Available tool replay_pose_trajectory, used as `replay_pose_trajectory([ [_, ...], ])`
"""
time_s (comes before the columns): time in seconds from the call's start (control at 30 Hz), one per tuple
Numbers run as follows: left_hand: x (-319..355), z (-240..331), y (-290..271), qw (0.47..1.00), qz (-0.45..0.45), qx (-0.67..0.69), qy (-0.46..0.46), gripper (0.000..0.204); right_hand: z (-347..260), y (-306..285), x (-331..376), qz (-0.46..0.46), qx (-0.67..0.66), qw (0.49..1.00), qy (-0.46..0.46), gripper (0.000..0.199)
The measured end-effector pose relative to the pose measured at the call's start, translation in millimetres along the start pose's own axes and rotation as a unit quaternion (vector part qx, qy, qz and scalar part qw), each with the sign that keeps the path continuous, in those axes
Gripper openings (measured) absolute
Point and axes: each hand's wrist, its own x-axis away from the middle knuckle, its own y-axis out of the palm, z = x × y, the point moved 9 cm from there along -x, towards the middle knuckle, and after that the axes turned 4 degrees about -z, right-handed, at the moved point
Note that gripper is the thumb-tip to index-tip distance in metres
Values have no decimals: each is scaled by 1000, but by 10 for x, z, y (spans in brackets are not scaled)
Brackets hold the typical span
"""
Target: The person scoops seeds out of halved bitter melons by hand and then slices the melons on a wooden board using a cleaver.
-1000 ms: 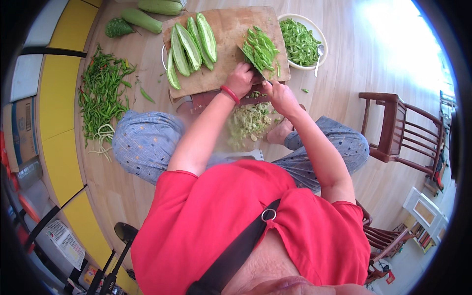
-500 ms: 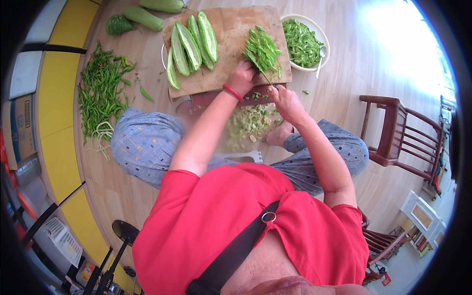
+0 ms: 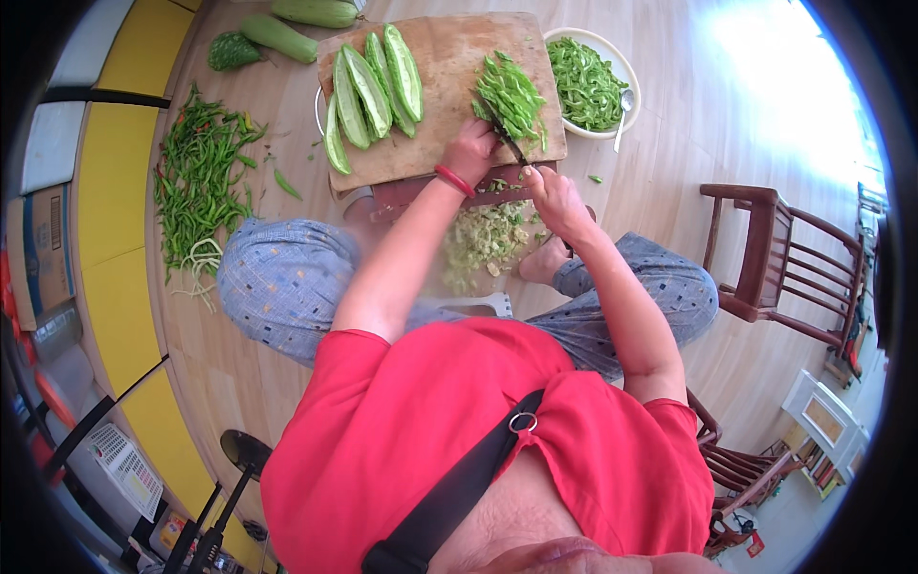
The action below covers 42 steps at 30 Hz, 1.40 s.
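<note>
My right hand (image 3: 558, 201) is closed round the handle of a knife (image 3: 512, 145), its dark blade slanting up and left over the near right part of the wooden cutting board (image 3: 445, 86). Beside the blade, my left hand (image 3: 470, 146) has its fingers bent and pressed down on a piece of green gourd, mostly hidden under them. A pile of thin green gourd slices (image 3: 512, 96) lies just beyond the blade. Several hollowed gourd halves (image 3: 378, 84) rest lengthwise on the board's left side.
Right of the board stands a white bowl (image 3: 635, 91) of green slices with a spoon (image 3: 624, 120). Green chillies (image 3: 203, 177) are heaped on the floor at left, below whole gourds (image 3: 277, 36). Pale scraps (image 3: 488, 239) lie between my legs. A wooden chair (image 3: 765, 249) stands at right.
The knife blade has tilted, and more of its dark flat side shows. Both hands stay at nearly the same place on the board.
</note>
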Motion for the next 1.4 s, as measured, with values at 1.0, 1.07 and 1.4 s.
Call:
replay_pose_trajectory([
  [1.0,45,-139,46,999,-37,-31,-13,7,-37,0,-60,18,-37,999,-17,43],
  [1.07,55,-143,40,999,-38,-28,-13,8,-130,-1,0,20,9,998,-60,42],
  [1.4,50,-68,-28,998,-26,-55,35,7,-256,40,-154,-7,60,995,-83,33],
])
